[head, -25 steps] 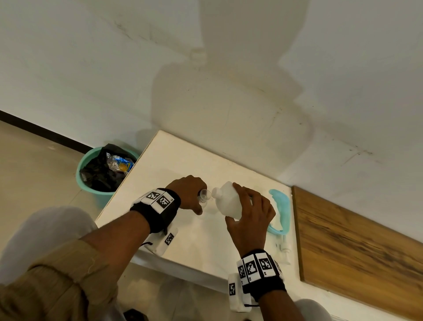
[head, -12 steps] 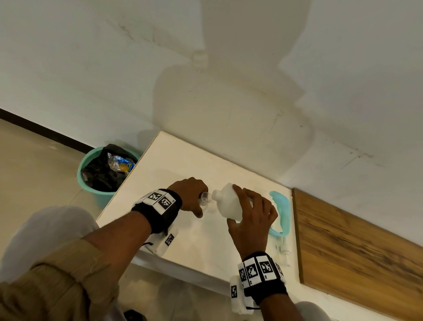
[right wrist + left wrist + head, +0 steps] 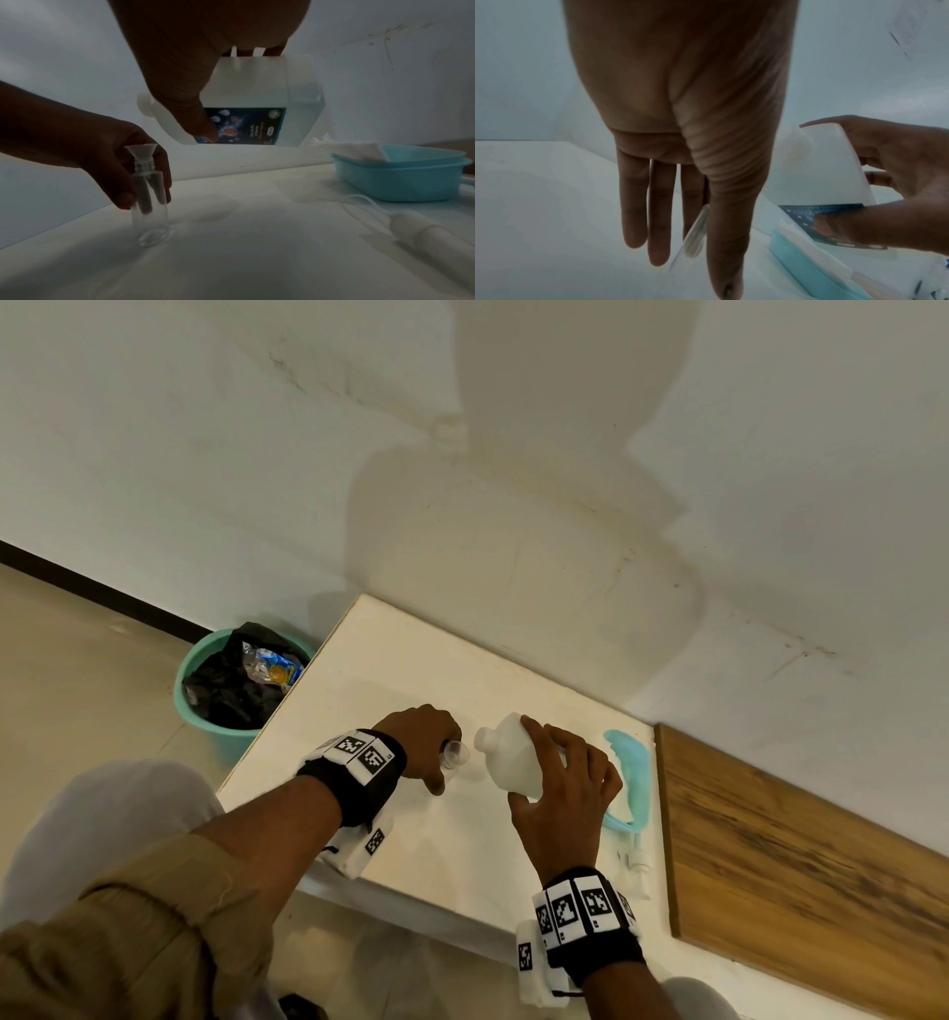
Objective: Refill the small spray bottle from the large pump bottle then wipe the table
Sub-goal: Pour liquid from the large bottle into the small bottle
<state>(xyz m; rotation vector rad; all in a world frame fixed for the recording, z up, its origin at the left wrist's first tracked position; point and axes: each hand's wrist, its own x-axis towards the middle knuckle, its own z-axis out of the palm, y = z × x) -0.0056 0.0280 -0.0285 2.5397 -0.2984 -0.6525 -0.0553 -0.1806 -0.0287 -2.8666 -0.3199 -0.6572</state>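
Pouring is not yet started, I judge: compared with a second ago the large pump bottle (image 3: pixel 511 760) in my right hand (image 3: pixel 562 806) is tipped about the same, its open neck near the funnel (image 3: pixel 141 149) but a little apart from it. Right fingers (image 3: pixel 575 752) curl around the bottle body. My left hand (image 3: pixel 418 742) holds the small spray bottle (image 3: pixel 150 205) upright on the table (image 3: pixel 452 839), thumb and fingers wrapped around it. The bottle looks empty, so the refill remains, then wiping.

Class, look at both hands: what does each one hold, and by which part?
The left hand grips the small clear bottle around its upper body. The right hand holds the tilted large white bottle around its body.
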